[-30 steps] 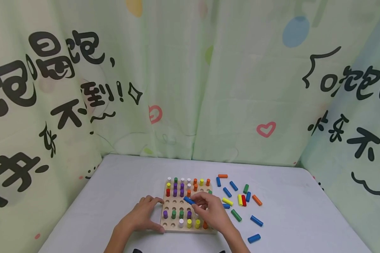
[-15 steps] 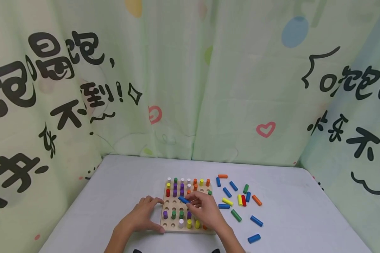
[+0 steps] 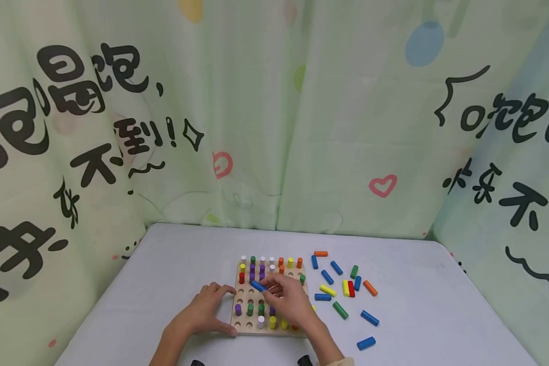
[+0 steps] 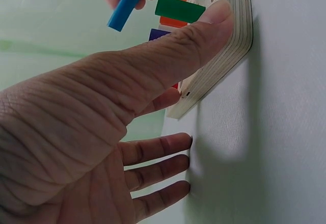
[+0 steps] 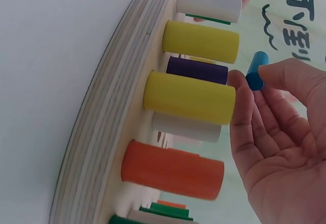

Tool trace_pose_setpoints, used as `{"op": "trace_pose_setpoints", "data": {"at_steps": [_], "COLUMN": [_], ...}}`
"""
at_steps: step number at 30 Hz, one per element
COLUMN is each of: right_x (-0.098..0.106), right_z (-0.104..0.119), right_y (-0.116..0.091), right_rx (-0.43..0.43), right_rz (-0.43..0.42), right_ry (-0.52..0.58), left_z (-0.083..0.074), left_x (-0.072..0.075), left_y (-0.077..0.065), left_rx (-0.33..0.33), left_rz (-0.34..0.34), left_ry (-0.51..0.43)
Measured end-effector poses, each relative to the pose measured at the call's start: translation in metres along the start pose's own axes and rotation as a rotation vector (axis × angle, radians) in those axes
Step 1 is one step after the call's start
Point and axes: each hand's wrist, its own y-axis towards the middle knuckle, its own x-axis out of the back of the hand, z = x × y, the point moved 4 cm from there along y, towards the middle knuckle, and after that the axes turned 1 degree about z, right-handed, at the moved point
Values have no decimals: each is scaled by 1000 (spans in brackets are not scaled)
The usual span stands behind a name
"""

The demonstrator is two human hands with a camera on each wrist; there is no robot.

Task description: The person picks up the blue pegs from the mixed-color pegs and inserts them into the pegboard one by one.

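A wooden pegboard stands at the front middle of the table, with coloured pegs upright in several of its holes. My left hand spans its left side, thumb at the near corner and index fingertip on the edge; in the left wrist view the other fingers are stretched out, off the board. Above the board, my right hand pinches a blue peg between thumb and fingers. That peg is tilted and points to the left, over the left part of the board. The right hand hides some middle holes and pegs.
Loose pegs lie scattered to the right of the board, among them a green one, an orange one and a red one. Blue pegs lie nearest the front. A printed curtain surrounds the white table.
My right hand has moved left over the board with the blue peg in its fingers. The left hand stays at the board's left side. The head view has shifted slightly.
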Motion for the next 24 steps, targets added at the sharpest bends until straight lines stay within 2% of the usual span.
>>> {"op": "trace_pose_setpoints", "data": {"at_steps": [5,14,24], "right_x": [-3,-10,-15], "right_z": [-1,-2,-4], "right_y": [3,9,13], "right_rx": [-13,-16,-27], "right_rz": [9,12,14], "right_ry": [3,3,-30], "left_z": [-1,1,0], "left_x": [1,0,1], "left_y": [-1,0,-1], "left_rx": [-20,-6,-34], "left_rz": [-1,6,9], "left_ry": [-4,-4,-8]}}
